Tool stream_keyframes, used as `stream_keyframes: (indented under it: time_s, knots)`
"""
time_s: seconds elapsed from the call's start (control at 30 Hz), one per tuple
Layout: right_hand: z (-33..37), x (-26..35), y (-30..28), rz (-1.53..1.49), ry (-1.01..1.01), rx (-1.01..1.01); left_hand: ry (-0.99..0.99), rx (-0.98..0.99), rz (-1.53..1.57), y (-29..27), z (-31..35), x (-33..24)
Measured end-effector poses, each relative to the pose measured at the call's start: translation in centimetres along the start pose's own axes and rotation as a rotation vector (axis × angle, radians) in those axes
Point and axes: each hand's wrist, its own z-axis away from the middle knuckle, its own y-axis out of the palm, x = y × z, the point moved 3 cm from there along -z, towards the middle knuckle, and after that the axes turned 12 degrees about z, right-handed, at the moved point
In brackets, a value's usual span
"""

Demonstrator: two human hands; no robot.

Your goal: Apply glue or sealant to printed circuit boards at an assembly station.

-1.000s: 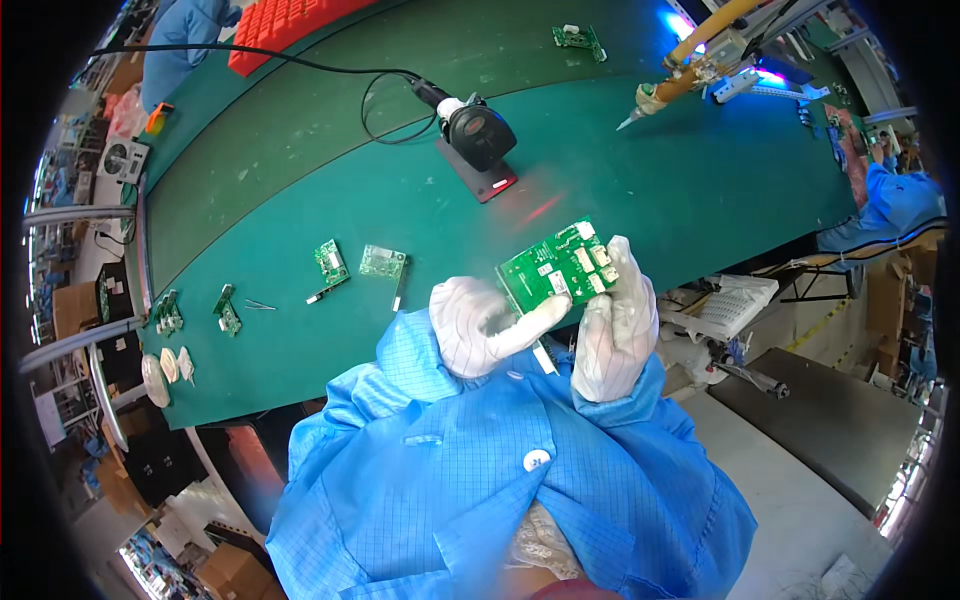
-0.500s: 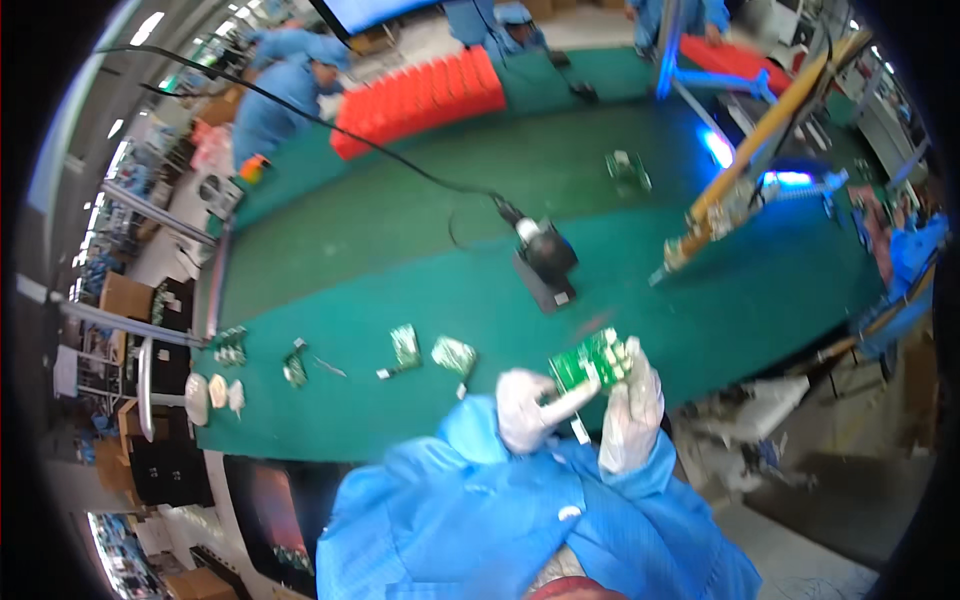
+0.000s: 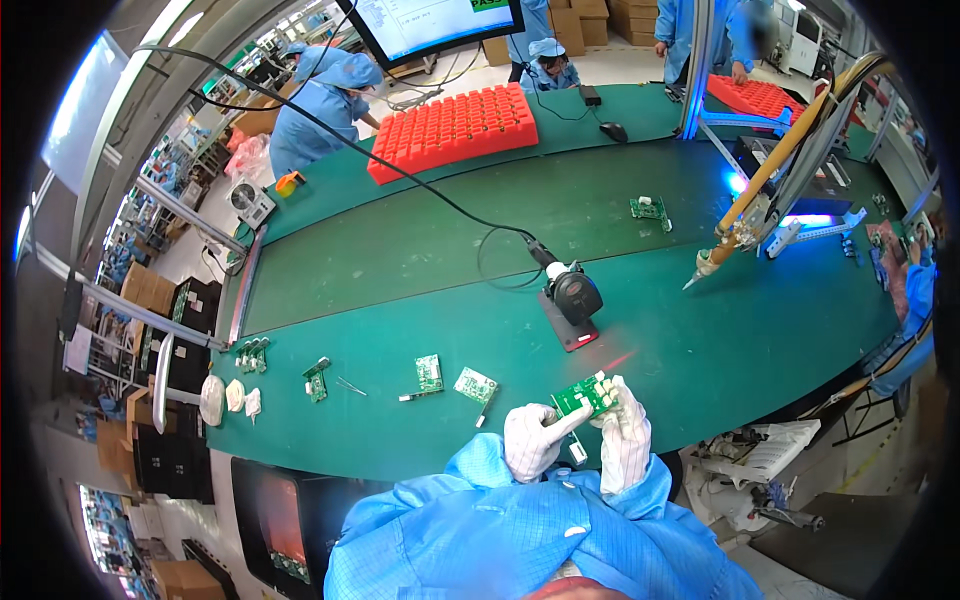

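Observation:
Close in front of my body, a green circuit board (image 3: 572,399) with pale components along its right end is held tilted between my two gloved hands. My left hand (image 3: 533,440) is closed at its lower left edge, one finger stretched across toward the board. My right hand (image 3: 625,440) grips the right end, its fingertips among the pale parts. A small white connector (image 3: 578,449) hangs below the board, between the hands. Beyond them a black barcode scanner (image 3: 576,296) stands on its base, and a red light streak falls on the green mat nearby.
Left of my hands lie several circuit boards (image 3: 429,373), tweezers (image 3: 351,386) and pale round pads (image 3: 212,400). A red tray (image 3: 455,130) and a monitor (image 3: 430,22) are at the back. A yellow-tubed nozzle (image 3: 715,255) reaches in from the right. Co-workers are beyond the table.
The whole view has shifted, so the table and tray sit lower in the picture, and it is sharper now. My hands keep much the same hold on the circuit board.

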Motion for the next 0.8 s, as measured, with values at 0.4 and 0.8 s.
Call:
stream_keyframes:
  time_s: [0.4,0.8]
  knots:
    - [0.9,-2.1,0.2,0.033,0.089,0.056,-0.046,0.028,-0.021,0.9,0.8,-0.2]
    - [0.2,-2.8,2.9,-0.249,0.249,0.199,-0.257,0.055,0.135,0.4,1.6,2.7]
